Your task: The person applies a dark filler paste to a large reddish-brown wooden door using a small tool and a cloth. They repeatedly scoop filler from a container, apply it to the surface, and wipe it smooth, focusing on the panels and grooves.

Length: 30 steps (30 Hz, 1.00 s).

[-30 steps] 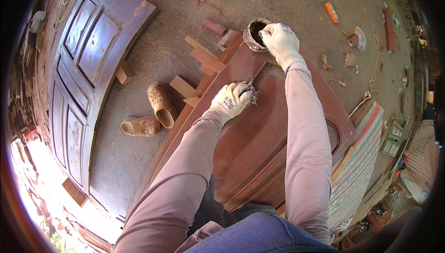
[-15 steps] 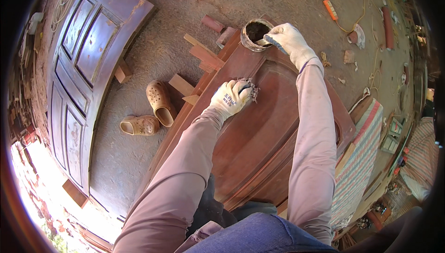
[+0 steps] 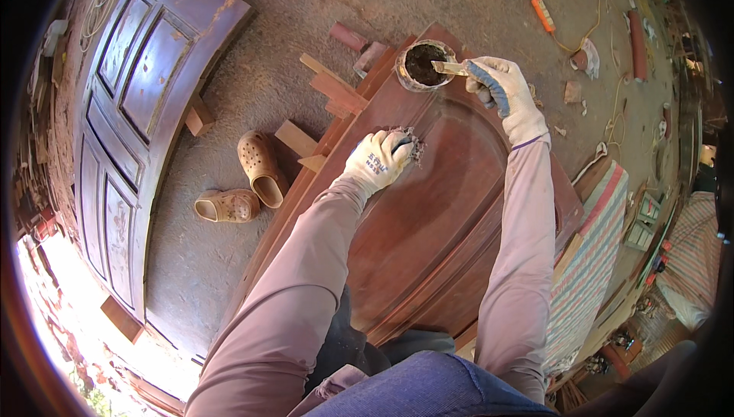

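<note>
A reddish-brown panelled wooden door (image 3: 428, 210) lies flat in front of me. Near its far end stands a round pot (image 3: 420, 84) with dark stuff inside and a smeared rim. My right hand (image 3: 501, 88), in a white and blue work glove, pinches a flat pale stick (image 3: 449, 68), whose tip reaches over the pot's mouth. Left of it and nearer, my left hand (image 3: 378, 159), gloved too, is closed on a wad of greyish shredded rag (image 3: 415, 146) resting on the door's frame. Part of the wad is hidden under the fingers.
A second, dark panelled door (image 3: 141, 103) lies at the left, propped on wood blocks. Tan clogs (image 3: 260, 165) sit on the ground beside the near door. Wood offcuts (image 3: 336, 94) stick out by its left edge. An orange power strip (image 3: 544, 15) with a cord lies far right, a striped sheet (image 3: 589, 264) nearer.
My right hand has moved right and slightly nearer, drawing the stick back so more of it shows at the pot. My left hand stays on the door with the rag.
</note>
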Each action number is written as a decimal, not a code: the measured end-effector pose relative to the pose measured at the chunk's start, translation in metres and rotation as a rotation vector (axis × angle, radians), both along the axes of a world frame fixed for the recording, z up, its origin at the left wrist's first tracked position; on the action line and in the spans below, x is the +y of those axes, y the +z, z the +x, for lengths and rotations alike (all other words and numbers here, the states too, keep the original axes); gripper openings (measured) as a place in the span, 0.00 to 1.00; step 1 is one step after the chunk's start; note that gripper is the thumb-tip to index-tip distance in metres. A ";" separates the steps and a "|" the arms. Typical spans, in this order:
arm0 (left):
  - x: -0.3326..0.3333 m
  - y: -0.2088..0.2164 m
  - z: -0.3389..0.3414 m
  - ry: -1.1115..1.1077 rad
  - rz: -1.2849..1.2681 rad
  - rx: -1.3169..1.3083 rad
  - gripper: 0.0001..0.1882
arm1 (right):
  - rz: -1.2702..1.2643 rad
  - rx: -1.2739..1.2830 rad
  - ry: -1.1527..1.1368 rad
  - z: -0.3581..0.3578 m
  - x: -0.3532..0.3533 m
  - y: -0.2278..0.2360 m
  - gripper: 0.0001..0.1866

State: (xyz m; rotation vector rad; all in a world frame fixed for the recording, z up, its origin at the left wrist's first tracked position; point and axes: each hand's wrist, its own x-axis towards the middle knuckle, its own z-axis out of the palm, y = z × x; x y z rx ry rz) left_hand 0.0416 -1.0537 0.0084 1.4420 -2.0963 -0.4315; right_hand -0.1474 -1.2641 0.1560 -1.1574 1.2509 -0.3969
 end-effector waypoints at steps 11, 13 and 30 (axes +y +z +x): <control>-0.001 0.001 -0.002 -0.023 0.087 -0.023 0.19 | -0.762 0.974 0.448 0.077 0.016 -0.028 0.12; 0.000 0.001 0.000 -0.025 0.084 -0.029 0.19 | -0.737 0.985 0.502 0.078 0.009 -0.032 0.13; 0.004 0.004 -0.001 0.072 0.219 -0.147 0.35 | -0.486 0.959 0.669 0.076 0.022 -0.006 0.11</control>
